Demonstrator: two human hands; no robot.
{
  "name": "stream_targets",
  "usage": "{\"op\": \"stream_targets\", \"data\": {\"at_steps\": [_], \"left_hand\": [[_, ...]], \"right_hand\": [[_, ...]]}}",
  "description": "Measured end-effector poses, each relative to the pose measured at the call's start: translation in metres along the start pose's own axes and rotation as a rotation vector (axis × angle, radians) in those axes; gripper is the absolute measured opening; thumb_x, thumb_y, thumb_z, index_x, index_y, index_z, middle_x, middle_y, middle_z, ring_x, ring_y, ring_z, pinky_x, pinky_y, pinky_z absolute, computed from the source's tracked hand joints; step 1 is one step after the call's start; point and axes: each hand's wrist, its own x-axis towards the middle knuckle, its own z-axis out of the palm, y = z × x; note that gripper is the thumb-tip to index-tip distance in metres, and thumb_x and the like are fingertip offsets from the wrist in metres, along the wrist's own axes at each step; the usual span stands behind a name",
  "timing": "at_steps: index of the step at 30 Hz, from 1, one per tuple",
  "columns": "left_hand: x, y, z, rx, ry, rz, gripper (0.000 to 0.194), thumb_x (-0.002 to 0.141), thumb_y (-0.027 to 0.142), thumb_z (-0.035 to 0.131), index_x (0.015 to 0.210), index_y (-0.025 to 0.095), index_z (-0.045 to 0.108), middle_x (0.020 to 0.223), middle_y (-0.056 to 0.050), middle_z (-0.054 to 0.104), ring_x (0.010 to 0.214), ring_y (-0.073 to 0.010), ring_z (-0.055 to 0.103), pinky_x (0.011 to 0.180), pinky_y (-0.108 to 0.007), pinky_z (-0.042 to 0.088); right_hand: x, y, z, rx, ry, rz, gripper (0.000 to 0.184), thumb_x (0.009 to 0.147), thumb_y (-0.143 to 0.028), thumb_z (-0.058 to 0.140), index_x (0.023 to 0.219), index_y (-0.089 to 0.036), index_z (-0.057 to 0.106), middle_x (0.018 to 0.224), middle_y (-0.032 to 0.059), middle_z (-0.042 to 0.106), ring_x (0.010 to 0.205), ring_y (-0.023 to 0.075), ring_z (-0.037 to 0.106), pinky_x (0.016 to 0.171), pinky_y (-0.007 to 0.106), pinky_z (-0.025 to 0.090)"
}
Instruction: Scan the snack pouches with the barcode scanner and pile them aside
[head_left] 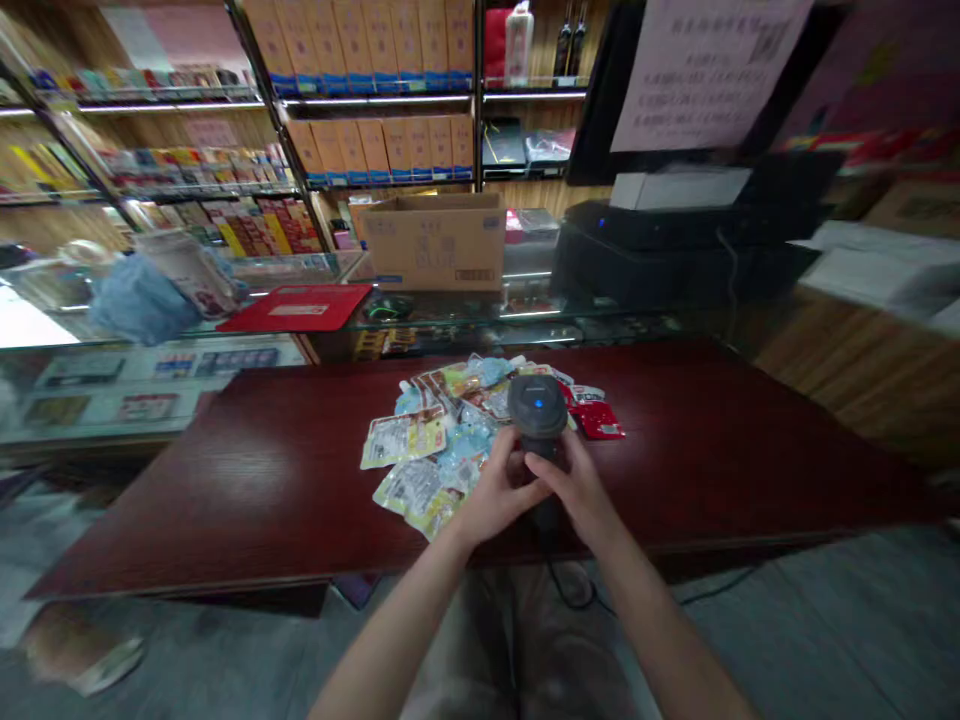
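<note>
A dark barcode scanner (537, 405) with a blue light on its head is held upright over the near side of a heap of snack packets (420, 480). My left hand (499, 490) and my right hand (574, 485) are both closed around its handle, thumbs close together. The scanner's black cable hangs down past the table's front edge. The packets are mostly pale yellow and light blue, lying loosely to the left of and behind my hands. Just right of the scanner lies a red packet (600, 418).
The dark red table (285, 480) stretches to both sides. Behind it stands a glass counter with an open cardboard box (435, 245), a red folder (296, 308) and a black machine (645, 250). Stocked shelves line the back wall. A person's foot (105, 665) shows at lower left.
</note>
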Motion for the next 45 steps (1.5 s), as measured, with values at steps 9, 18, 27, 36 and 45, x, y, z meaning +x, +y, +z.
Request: {"op": "stream_targets", "data": {"at_steps": [9, 18, 27, 36, 45], "left_hand": [[-0.006, 0.005, 0.001, 0.046, 0.001, -0.008, 0.059, 0.083, 0.042, 0.076, 0.132, 0.019, 0.052, 0.133, -0.013, 0.053, 0.125, -0.0283, 0.054, 0.11, -0.044, 0.045], [-0.004, 0.01, 0.002, 0.09, 0.004, -0.008, 0.06, 0.083, 0.043, 0.076, 0.132, 0.019, 0.052, 0.134, -0.014, 0.052, 0.126, -0.0283, 0.053, 0.11, -0.043, 0.045], [-0.006, 0.008, 0.002, 0.027, -0.002, -0.013, 0.06, 0.082, 0.042, 0.076, 0.133, 0.019, 0.053, 0.136, -0.014, 0.052, 0.126, -0.0282, 0.054, 0.108, -0.041, 0.045], [-0.014, 0.011, -0.004, -0.206, -0.038, -0.167, 0.057, 0.08, 0.045, 0.075, 0.123, 0.017, 0.051, 0.099, -0.007, 0.068, 0.09, -0.0207, 0.064, 0.082, -0.034, 0.05], [-0.012, 0.014, -0.001, -0.342, 0.03, -0.187, 0.048, 0.081, 0.055, 0.071, 0.102, 0.013, 0.061, 0.072, -0.003, 0.06, 0.067, -0.0149, 0.056, 0.064, -0.028, 0.044]], "right_hand": [[-0.004, -0.001, 0.003, 0.014, 0.0, -0.018, 0.049, 0.073, -0.044, 0.078, 0.117, -0.027, 0.063, 0.11, 0.0051, 0.076, 0.105, 0.0279, 0.071, 0.094, 0.042, 0.057], [-0.005, 0.001, 0.0, 0.046, 0.012, -0.022, 0.044, 0.073, -0.042, 0.078, 0.111, -0.026, 0.064, 0.111, 0.0049, 0.075, 0.105, 0.0265, 0.07, 0.094, 0.041, 0.056], [-0.005, 0.006, -0.007, 0.016, -0.064, -0.047, 0.05, 0.074, -0.048, 0.081, 0.116, -0.027, 0.062, 0.115, 0.0058, 0.073, 0.109, 0.0264, 0.069, 0.096, 0.04, 0.055], [0.025, 0.02, -0.078, -0.338, 0.063, -0.142, 0.047, 0.083, -0.054, 0.069, 0.121, -0.028, 0.058, 0.122, 0.0096, 0.067, 0.107, 0.0257, 0.065, 0.096, 0.045, 0.053], [0.08, 0.067, -0.156, -0.98, 0.331, 0.054, 0.063, 0.077, -0.046, 0.066, 0.13, -0.014, 0.053, 0.119, 0.0199, 0.069, 0.112, 0.0359, 0.065, 0.101, 0.053, 0.048]]}}
